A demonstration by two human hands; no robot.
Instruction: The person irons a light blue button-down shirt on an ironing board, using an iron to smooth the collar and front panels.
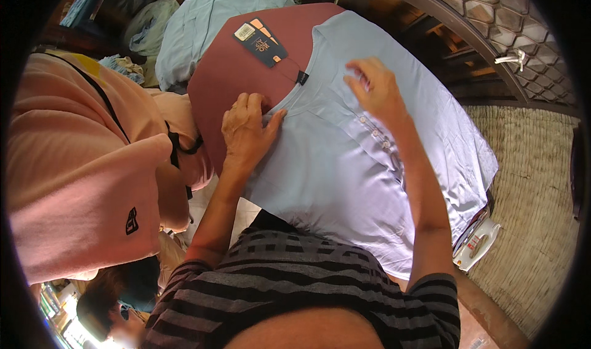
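A pale blue shirt (345,176) lies spread flat, front up, over a dark red padded board (228,72) at the middle of the view, its collar end pointing away from the person and its hem hanging toward the person's striped top (308,281). A row of small buttons (377,133) runs down the placket from the neckline.

The left hand (246,127) rests flat at the collar, fingers together, pressing the cloth where the blue fabric meets the red board; its grip is wide and holds nothing. The right hand (375,87) hovers just above the shirt near the top of the button row, fingers loosely spread and slightly curled, nothing held in it.

A dark paper tag with orange patches (260,41) lies on the board beyond the collar, joined by a thin string to the neck label (302,77).

Further out, another pale blue garment (209,23) lies past the board. At the left, a person in a pink cap (80,183) stands close. To the right, woven matting (535,183) covers the floor, and a white iron (477,244) sits beside the hem.
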